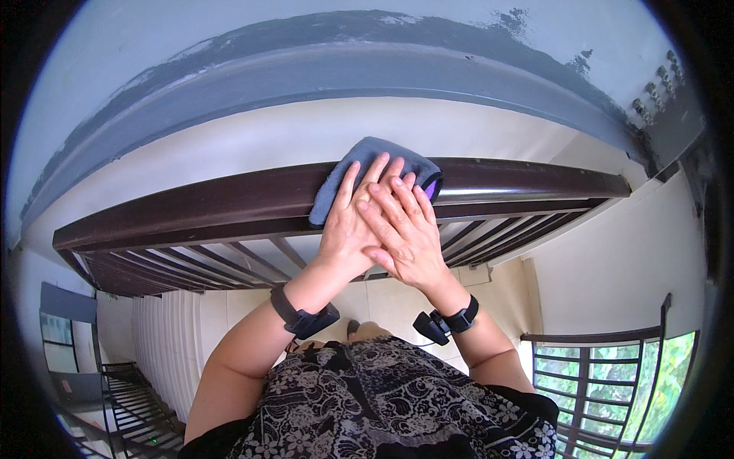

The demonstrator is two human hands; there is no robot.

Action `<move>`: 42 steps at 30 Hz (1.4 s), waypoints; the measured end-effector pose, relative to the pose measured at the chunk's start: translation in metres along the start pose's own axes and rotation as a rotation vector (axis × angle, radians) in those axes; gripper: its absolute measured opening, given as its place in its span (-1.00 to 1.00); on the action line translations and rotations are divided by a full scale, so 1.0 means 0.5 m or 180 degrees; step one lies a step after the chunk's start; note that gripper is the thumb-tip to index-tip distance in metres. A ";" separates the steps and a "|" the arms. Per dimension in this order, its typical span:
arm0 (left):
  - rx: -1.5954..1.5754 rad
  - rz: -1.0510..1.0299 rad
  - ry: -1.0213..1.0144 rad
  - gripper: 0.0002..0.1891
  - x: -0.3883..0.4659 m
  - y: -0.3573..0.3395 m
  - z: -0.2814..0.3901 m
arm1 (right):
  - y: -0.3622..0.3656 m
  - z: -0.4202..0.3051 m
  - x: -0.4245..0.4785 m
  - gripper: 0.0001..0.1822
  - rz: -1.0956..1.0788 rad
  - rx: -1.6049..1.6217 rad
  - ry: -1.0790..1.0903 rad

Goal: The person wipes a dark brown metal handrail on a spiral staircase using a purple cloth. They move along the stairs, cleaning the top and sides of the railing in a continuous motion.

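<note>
A folded grey cloth point(367, 150) drapes over the top of a dark brown handrail point(229, 198), and a bit of purple shows at its right corner. With fingers spread, my left hand point(347, 232) holds the cloth down against the rail. My right hand point(410, 246) lies across the back of my left, its fingers extended and slightly apart, the fingertips reaching over the left fingers towards the cloth. Parts of the left fingers are hidden beneath it. Each wrist carries a black strap with a small device.
Slanting balusters point(200, 264) run below the handrail, with a tiled floor point(246, 312) underneath. Beyond the rail is a white wall with a grey painted band point(367, 69), its paint patchy. A barred window point(590, 384) is at lower right; stair railings point(137, 401) show at lower left.
</note>
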State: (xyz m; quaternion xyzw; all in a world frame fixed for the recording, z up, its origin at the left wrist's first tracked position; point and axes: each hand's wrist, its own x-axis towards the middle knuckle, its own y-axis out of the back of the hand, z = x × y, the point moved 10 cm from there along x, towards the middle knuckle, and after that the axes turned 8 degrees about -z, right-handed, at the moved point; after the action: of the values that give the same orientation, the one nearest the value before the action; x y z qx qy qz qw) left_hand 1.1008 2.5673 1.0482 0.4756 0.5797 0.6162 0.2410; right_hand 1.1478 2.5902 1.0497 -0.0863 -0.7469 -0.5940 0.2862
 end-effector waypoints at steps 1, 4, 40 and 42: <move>0.0000 0.0014 -0.0047 -0.30 -0.001 0.001 -0.001 | -0.001 0.001 -0.002 -0.35 0.0060 -0.0031 0.0034; -0.0304 0.0029 -0.0206 -0.28 -0.006 0.011 0.000 | -0.004 0.001 -0.002 -0.34 0.0166 -0.0096 0.0103; -0.3832 0.0374 -0.0061 -0.51 -0.007 0.054 -0.106 | 0.012 0.050 0.029 -0.09 0.1397 0.8328 -0.0064; -0.3782 0.0490 -0.0040 -0.60 -0.004 0.054 -0.114 | 0.010 0.039 0.042 -0.10 0.1307 0.8385 0.0008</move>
State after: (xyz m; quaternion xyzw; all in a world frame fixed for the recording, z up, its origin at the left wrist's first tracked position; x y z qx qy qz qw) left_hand 1.0591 2.5321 1.0803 0.3036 0.0984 0.8477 0.4238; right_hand 1.1266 2.6055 1.0627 0.1432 -0.7331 0.6201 0.2398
